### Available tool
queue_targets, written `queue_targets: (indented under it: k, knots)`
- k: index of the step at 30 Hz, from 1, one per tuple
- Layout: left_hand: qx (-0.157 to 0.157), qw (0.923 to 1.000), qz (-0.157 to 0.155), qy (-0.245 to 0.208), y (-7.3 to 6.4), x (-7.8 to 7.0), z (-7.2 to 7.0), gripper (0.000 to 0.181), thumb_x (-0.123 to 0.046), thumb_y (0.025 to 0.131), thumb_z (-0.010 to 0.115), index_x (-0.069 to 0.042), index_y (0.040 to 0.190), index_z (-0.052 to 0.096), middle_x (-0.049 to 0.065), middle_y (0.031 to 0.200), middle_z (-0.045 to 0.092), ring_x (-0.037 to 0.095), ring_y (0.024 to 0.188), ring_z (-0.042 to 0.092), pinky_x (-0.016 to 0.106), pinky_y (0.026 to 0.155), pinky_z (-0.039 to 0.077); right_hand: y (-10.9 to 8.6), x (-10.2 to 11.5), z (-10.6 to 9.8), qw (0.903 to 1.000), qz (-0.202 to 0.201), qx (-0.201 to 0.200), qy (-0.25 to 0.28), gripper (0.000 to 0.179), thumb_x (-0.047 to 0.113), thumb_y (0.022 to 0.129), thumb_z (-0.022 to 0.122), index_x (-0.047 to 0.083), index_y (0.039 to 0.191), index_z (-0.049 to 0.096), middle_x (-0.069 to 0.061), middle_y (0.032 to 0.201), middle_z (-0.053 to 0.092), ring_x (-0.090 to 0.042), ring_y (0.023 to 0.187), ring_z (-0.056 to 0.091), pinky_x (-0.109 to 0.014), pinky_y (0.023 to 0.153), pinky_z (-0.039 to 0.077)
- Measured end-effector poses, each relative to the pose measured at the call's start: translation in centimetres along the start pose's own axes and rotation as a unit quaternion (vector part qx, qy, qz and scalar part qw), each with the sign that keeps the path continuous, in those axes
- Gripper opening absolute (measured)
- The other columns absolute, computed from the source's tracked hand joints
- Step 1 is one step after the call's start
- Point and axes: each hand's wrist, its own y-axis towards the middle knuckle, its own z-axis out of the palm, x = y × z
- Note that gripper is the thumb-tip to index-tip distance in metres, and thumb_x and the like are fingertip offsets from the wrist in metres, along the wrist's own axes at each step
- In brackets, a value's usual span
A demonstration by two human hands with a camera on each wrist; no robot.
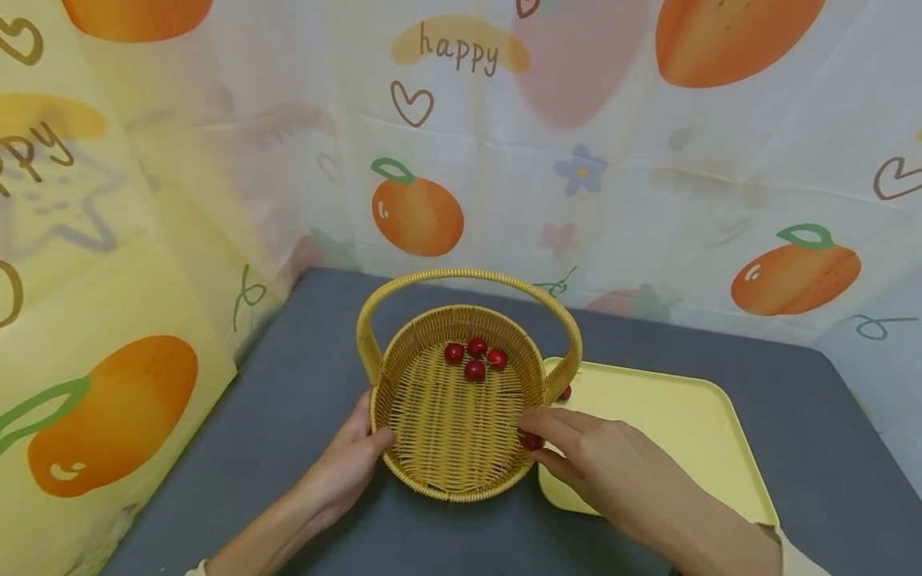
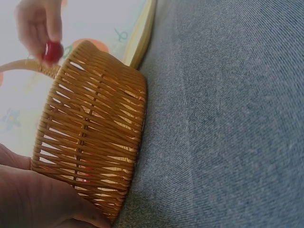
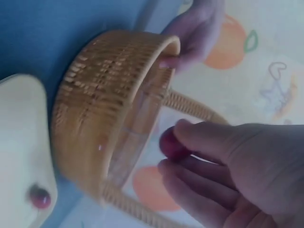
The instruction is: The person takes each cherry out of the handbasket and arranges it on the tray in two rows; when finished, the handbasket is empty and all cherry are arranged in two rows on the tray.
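A round woven basket (image 1: 461, 472) with a tall arched handle stands on the dark table. My left hand (image 1: 353, 456) grips its left rim, thumb over the edge and fingers outside. Several red cherries (image 1: 475, 370) lie inside, toward the far wall. Between thumb and fingertips my right hand (image 1: 612, 456) pinches another cherry (image 3: 174, 144), above the basket's right rim. In the left wrist view that pinched cherry (image 2: 53, 51) shows over the rim, apart from the weave. One more cherry (image 3: 40, 197) sits on the yellow tray (image 1: 670, 432), partly hidden behind the handle in the head view.
The tray lies right beside the basket, partly under my right forearm. A grey-blue cloth (image 1: 274, 432) covers the table. Behind and at the left hangs a fruit-printed curtain (image 1: 490, 176), meeting the table's far edge.
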Motion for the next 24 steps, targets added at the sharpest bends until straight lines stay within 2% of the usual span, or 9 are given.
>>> queue_targets:
  k: [3, 7, 11, 13, 15, 17, 19, 20, 24]
  knots:
    - [0.003, 1.0, 0.002, 0.002, -0.1, -0.1, 0.0, 0.084, 0.009, 0.095, 0.044, -0.011, 0.167, 0.007, 0.014, 0.169, 0.024, 0.029, 0.155, 0.019, 0.051, 0.125, 0.012, -2.0, -0.6, -1.0, 0.9978, -0.017, -0.055, -0.031, 0.024, 0.037, 0.102, 0.071, 0.023, 0.122, 0.072, 0.016, 0.113, 0.07, -0.001, 0.096, 0.068, -0.022, 0.073, 0.057]
    - [0.004, 1.0, 0.002, 0.002, -0.2, -0.1, -0.1, 0.083, 0.009, 0.095, 0.044, -0.011, 0.166, 0.007, 0.014, 0.168, 0.026, 0.029, 0.155, 0.02, 0.051, 0.125, 0.012, -4.0, -2.1, -1.7, 0.9912, -0.038, -0.117, -0.048, 0.051, 0.051, 0.11, 0.039, 0.017, 0.122, 0.075, 0.01, 0.12, 0.069, -0.009, 0.103, 0.071, -0.018, 0.081, 0.055]
    - [0.003, 1.0, 0.002, 0.004, -0.3, -0.2, -0.2, 0.083, 0.008, 0.095, 0.045, -0.012, 0.166, 0.008, 0.014, 0.167, 0.026, 0.029, 0.155, 0.019, 0.051, 0.125, 0.011, -5.1, -4.3, -1.7, 0.9883, -0.013, -0.138, -0.064, 0.049, 0.052, 0.11, 0.042, 0.017, 0.114, 0.076, 0.01, 0.114, 0.069, -0.008, 0.099, 0.069, -0.017, 0.082, 0.054]
    - [0.005, 1.0, 0.002, 0.004, -0.3, -0.3, -0.2, 0.083, 0.008, 0.095, 0.045, -0.012, 0.166, 0.007, 0.014, 0.167, 0.025, 0.029, 0.155, 0.018, 0.051, 0.125, 0.011, -5.4, -5.8, -1.4, 0.9879, 0.015, -0.133, -0.078, 0.049, 0.055, 0.109, 0.043, 0.019, 0.109, 0.076, 0.011, 0.11, 0.069, -0.007, 0.097, 0.069, -0.019, 0.079, 0.054]
    - [0.006, 1.0, 0.002, 0.004, -0.3, -0.4, -0.2, 0.084, 0.008, 0.095, 0.045, -0.012, 0.167, 0.006, 0.013, 0.168, 0.025, 0.028, 0.155, 0.018, 0.051, 0.125, 0.011, -5.5, -7.2, -0.9, 0.9873, 0.042, -0.122, -0.092, 0.035, 0.05, 0.104, 0.061, 0.019, 0.104, 0.076, 0.011, 0.106, 0.069, -0.007, 0.093, 0.069, -0.024, 0.073, 0.056]
    - [0.006, 1.0, 0.004, 0.003, -0.3, -0.3, -0.3, 0.085, 0.008, 0.095, 0.045, -0.012, 0.167, 0.006, 0.013, 0.168, 0.024, 0.028, 0.156, 0.017, 0.051, 0.126, 0.011, -5.5, -8.7, -0.3, 0.9866, 0.066, -0.108, -0.103, 0.021, 0.039, 0.097, 0.076, 0.018, 0.099, 0.075, 0.009, 0.101, 0.069, -0.008, 0.086, 0.067, -0.026, 0.066, 0.055]
    - [0.008, 1.0, 0.005, 0.004, -0.2, -0.2, -0.3, 0.085, 0.009, 0.095, 0.045, -0.012, 0.167, 0.006, 0.013, 0.168, 0.024, 0.028, 0.155, 0.018, 0.051, 0.126, 0.011, -5.4, -9.9, 0.4, 0.9871, 0.091, -0.083, -0.102, 0.016, 0.023, 0.087, 0.087, 0.017, 0.095, 0.074, 0.008, 0.095, 0.066, -0.008, 0.077, 0.062, -0.028, 0.061, 0.053]
    - [0.009, 0.9999, 0.005, 0.003, -0.2, -0.2, -0.3, 0.084, 0.009, 0.095, 0.046, -0.012, 0.167, 0.007, 0.013, 0.168, 0.025, 0.028, 0.155, 0.019, 0.051, 0.125, 0.011, -5.4, -10.4, 0.6, 0.9871, 0.103, -0.068, -0.102, 0.019, 0.017, 0.083, 0.089, 0.016, 0.092, 0.073, 0.008, 0.092, 0.064, -0.007, 0.074, 0.059, -0.028, 0.06, 0.051]
    - [0.014, 0.9999, 0.006, 0.006, -0.1, 0.0, -0.3, 0.084, 0.008, 0.095, 0.046, -0.012, 0.166, 0.008, 0.013, 0.167, 0.026, 0.028, 0.155, 0.02, 0.051, 0.125, 0.012, -5.0, -11.8, 1.8, 0.9853, 0.143, -0.003, -0.093, 0.016, 0.021, 0.088, 0.087, 0.018, 0.088, 0.071, 0.011, 0.086, 0.057, -0.003, 0.069, 0.049, -0.026, 0.059, 0.046]
